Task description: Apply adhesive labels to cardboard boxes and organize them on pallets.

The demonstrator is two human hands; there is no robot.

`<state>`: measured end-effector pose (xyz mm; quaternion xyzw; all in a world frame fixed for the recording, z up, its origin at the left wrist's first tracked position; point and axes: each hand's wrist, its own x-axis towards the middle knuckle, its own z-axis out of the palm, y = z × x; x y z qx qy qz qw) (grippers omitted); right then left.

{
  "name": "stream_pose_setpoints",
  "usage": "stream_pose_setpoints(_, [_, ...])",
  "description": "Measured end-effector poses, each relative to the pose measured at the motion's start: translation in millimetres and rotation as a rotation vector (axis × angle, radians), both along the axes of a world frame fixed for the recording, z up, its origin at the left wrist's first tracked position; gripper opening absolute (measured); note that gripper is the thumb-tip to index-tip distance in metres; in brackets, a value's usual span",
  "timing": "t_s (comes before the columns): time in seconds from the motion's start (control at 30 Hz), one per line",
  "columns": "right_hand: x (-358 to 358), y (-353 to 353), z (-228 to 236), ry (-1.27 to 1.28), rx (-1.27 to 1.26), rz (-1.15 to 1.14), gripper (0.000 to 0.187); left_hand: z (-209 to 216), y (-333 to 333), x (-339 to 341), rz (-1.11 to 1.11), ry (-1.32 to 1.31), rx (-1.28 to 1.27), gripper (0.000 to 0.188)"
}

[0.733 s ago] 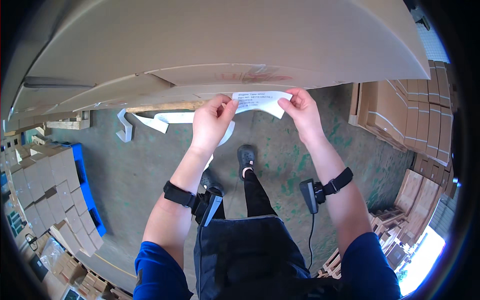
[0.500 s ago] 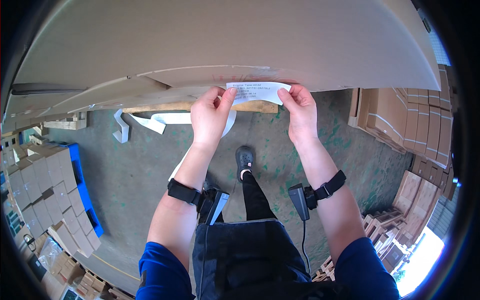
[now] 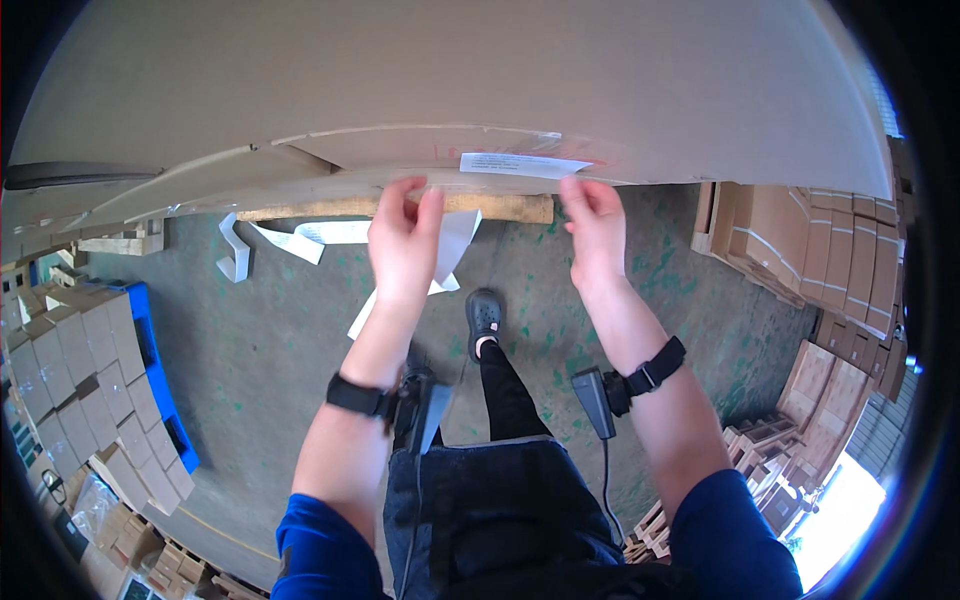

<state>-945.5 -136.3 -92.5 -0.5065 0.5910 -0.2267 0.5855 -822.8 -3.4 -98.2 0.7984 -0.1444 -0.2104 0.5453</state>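
A white printed label lies along the lower side of a large cardboard carton in front of me, its right end slightly raised. My right hand is just below that end, fingers loosely bent and parted, with nothing visible in them. My left hand is left of the label and apart from it, thumb and forefinger spread, other fingers curled. A long white paper strip hangs beside and behind this hand, seemingly from the curled fingers; the exact grip is hidden.
Below the carton is a wooden beam. More white paper trails at the left. Stacked boxes on a blue pallet stand left; strapped cartons and wooden pallets stand right. My shoe rests on the grey floor.
Both hands held the label by its ends; now it lies against the carton. The left hand has let go and drawn back, and the right has lowered slightly. The paper strip has shifted.
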Motion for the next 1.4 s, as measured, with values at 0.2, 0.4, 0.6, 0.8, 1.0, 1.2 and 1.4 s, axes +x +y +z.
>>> stream_pose_setpoints(0.2, [45.9,-14.8,14.9,-0.244,-0.122,1.068,0.028,5.6,118.4,-30.5,-0.096,0.288,0.039,0.036])
stream_pose_setpoints(0.4, [-53.1,45.8,-51.4,0.114,0.491,0.477,0.038,37.7,187.7,-86.4,0.063,0.626,-0.187,0.04])
stream_pose_setpoints(0.6, [-61.1,177.2,-46.0,-0.22,0.952,0.348,0.042,47.8,217.6,-127.6,-0.346,0.308,-0.151,0.04])
stream_pose_setpoints(0.8, [-70.7,208.2,-17.2,-0.333,0.779,0.643,0.038,22.3,246.9,-122.9,0.002,0.814,-0.238,0.068])
stream_pose_setpoints(1.0, [-82.1,200.2,26.0,0.11,0.099,1.08,0.044,7.4,240.9,-116.8,-0.044,0.778,-0.133,0.012])
stream_pose_setpoints(1.2, [-62.9,190.6,13.7,0.071,-0.634,1.229,0.031,8.7,210.7,-98.2,-0.398,0.192,-0.001,0.017])
stream_pose_setpoints(1.4, [-63.7,186.3,-10.9,-0.025,-0.222,0.978,0.013,-0.3,205.3,-86.6,-0.511,0.181,0.075,0.022])
